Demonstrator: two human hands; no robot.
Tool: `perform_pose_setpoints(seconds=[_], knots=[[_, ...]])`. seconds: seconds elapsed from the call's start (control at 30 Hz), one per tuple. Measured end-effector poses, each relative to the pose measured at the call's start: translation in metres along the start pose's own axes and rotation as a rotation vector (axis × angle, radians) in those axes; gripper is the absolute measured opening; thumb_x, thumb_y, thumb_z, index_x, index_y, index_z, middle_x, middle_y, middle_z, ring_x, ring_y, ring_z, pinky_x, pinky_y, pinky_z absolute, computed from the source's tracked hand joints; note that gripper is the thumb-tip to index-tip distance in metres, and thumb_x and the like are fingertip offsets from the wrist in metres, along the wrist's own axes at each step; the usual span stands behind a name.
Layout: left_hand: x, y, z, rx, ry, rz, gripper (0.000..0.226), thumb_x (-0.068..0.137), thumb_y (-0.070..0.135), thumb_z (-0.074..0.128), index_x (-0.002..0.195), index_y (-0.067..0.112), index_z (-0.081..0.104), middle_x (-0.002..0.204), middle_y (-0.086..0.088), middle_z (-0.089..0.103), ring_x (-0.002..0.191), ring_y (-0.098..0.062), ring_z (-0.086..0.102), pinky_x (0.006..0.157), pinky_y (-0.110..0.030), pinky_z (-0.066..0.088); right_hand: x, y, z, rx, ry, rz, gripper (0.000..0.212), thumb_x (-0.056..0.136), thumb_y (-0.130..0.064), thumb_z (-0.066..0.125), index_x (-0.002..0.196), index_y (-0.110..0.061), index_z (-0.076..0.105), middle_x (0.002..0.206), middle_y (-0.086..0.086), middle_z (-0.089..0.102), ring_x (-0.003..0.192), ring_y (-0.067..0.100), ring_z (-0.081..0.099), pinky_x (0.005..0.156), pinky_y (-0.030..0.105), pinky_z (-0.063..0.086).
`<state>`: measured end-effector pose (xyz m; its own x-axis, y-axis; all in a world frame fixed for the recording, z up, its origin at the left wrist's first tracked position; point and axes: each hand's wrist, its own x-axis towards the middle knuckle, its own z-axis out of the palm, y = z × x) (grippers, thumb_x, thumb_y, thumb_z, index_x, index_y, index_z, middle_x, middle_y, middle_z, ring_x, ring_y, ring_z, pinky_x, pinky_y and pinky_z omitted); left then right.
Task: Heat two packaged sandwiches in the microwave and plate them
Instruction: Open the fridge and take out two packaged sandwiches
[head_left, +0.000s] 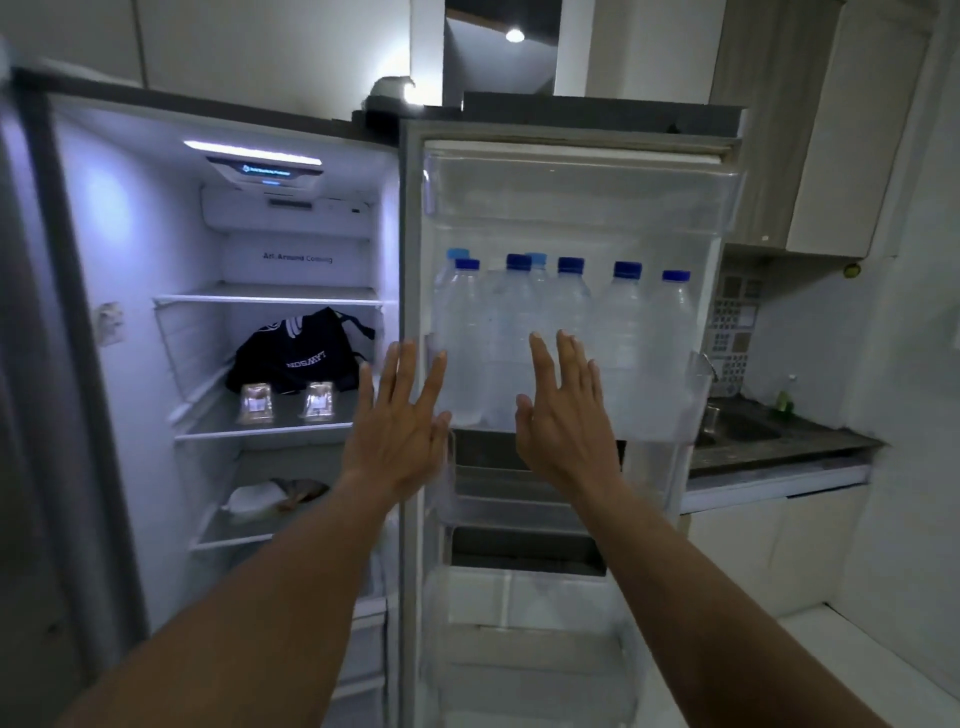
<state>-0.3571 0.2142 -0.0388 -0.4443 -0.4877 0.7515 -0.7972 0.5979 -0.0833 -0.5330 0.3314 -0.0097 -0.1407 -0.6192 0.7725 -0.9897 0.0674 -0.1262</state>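
Note:
Two packaged sandwiches in clear plastic stand side by side on the middle shelf (218, 426) of the open fridge, one on the left (255, 404) and one on the right (318, 400). My left hand (400, 431) is raised with fingers straight and spread, just right of that shelf, in front of the edge between fridge and door. My right hand (563, 415) is also raised flat with fingers straight, in front of the door rack. Both hands hold nothing.
A black bag (298, 353) lies behind the sandwiches. The open fridge door (571, 208) holds several water bottles (571, 332) with blue caps. A white bundle (260, 499) sits on the lower shelf. A counter with a sink (737, 431) lies at the right.

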Motion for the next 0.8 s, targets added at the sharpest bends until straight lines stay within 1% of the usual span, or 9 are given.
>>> perform_pose_setpoints(seconds=[0.1, 0.17, 0.27, 0.37, 0.43, 0.53, 0.63, 0.8], knots=[[-0.017, -0.065, -0.015, 0.028, -0.038, -0.028, 0.067, 0.096, 0.052, 0.002, 0.155, 0.023, -0.012, 0.162, -0.014, -0.017, 0.149, -0.030, -0.016, 0.120, -0.057, -0.001, 0.009, -0.060, 0.021, 0.052, -0.065, -0.028, 0.068, 0.105, -0.033, 0.040, 0.160, -0.018, 0.002, 0.167, 0.013, -0.004, 0.154, 0.028, -0.006, 0.124, 0.046, -0.001], [-0.027, -0.103, -0.020, 0.045, -0.050, -0.061, 0.067, 0.097, 0.049, 0.006, 0.156, 0.022, -0.010, 0.162, -0.014, -0.013, 0.150, -0.031, -0.014, 0.120, -0.058, 0.002, 0.016, -0.096, 0.036, 0.105, -0.098, -0.045, 0.066, 0.106, -0.033, 0.038, 0.160, -0.019, 0.002, 0.167, 0.013, -0.003, 0.154, 0.026, -0.004, 0.125, 0.044, 0.000], [-0.039, -0.152, -0.021, 0.050, -0.073, -0.115, 0.066, 0.099, 0.046, 0.016, 0.155, 0.024, -0.011, 0.163, -0.014, -0.009, 0.150, -0.032, -0.010, 0.119, -0.058, 0.004, 0.027, -0.142, 0.062, 0.151, -0.128, -0.076, 0.067, 0.104, -0.029, 0.041, 0.160, -0.017, 0.004, 0.166, 0.015, 0.004, 0.154, 0.028, 0.002, 0.125, 0.047, 0.008], [-0.047, -0.196, -0.018, 0.042, -0.101, -0.151, 0.064, 0.101, 0.045, 0.015, 0.153, 0.025, -0.017, 0.163, -0.013, -0.013, 0.150, -0.030, -0.013, 0.120, -0.055, 0.000, 0.039, -0.179, 0.096, 0.167, -0.181, -0.069, 0.068, 0.105, -0.031, 0.040, 0.160, -0.018, 0.003, 0.166, 0.013, 0.003, 0.154, 0.027, 0.001, 0.124, 0.042, 0.006], [-0.049, -0.216, -0.014, 0.037, -0.128, -0.170, 0.064, 0.102, 0.045, 0.017, 0.151, 0.026, -0.020, 0.163, -0.013, -0.012, 0.150, -0.030, -0.013, 0.121, -0.053, -0.002, 0.047, -0.192, 0.116, 0.167, -0.207, -0.057, 0.067, 0.104, -0.031, 0.039, 0.159, -0.017, 0.004, 0.166, 0.014, 0.005, 0.154, 0.027, 0.003, 0.123, 0.042, 0.008], [-0.046, -0.252, 0.003, 0.044, -0.146, -0.209, 0.065, 0.102, 0.045, 0.020, 0.154, 0.025, -0.012, 0.164, -0.014, -0.003, 0.151, -0.032, -0.005, 0.120, -0.055, 0.005, 0.066, -0.212, 0.155, 0.169, -0.269, -0.033, 0.067, 0.103, -0.030, 0.040, 0.159, -0.017, 0.006, 0.165, 0.015, 0.010, 0.152, 0.030, 0.009, 0.122, 0.045, 0.015], [-0.041, -0.283, 0.030, 0.042, -0.168, -0.249, 0.065, 0.102, 0.046, 0.022, 0.155, 0.026, -0.009, 0.164, -0.013, 0.001, 0.151, -0.032, -0.002, 0.119, -0.053, 0.005, 0.084, -0.221, 0.198, 0.198, -0.318, -0.002, 0.067, 0.102, -0.030, 0.041, 0.158, -0.017, 0.007, 0.163, 0.018, 0.013, 0.151, 0.032, 0.012, 0.122, 0.050, 0.019], [-0.015, -0.322, 0.083, 0.012, -0.176, -0.311, 0.065, 0.101, 0.046, 0.024, 0.155, 0.027, -0.006, 0.164, -0.010, 0.005, 0.151, -0.030, 0.000, 0.120, -0.051, 0.008, 0.120, -0.220, 0.269, 0.212, -0.365, 0.047, 0.069, 0.101, -0.032, 0.042, 0.159, -0.017, 0.008, 0.162, 0.018, 0.015, 0.150, 0.033, 0.014, 0.120, 0.050, 0.020]])
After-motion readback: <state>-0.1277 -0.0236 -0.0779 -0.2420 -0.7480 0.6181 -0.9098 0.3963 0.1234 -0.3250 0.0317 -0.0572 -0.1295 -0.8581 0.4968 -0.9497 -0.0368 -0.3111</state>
